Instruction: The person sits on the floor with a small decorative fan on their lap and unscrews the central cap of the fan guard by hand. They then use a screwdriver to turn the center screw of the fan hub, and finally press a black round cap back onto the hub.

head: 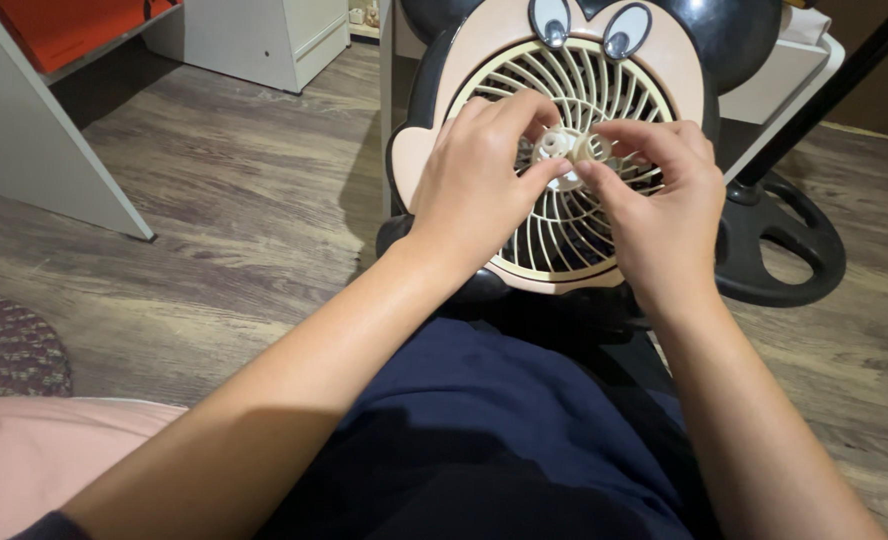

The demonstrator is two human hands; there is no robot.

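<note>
At twelve o'clock, the left hand (pixel 479 175) and right hand (pixel 659 195) are pinching the small cream hub (pixel 567 150) on the fan grille (pixel 564 230), which is still attached; seemingly the hub is not yet off.

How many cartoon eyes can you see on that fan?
2. Both sit at the top of the fan, above the grille: the left eye and the right eye, side by side; none seems hidden.
</note>
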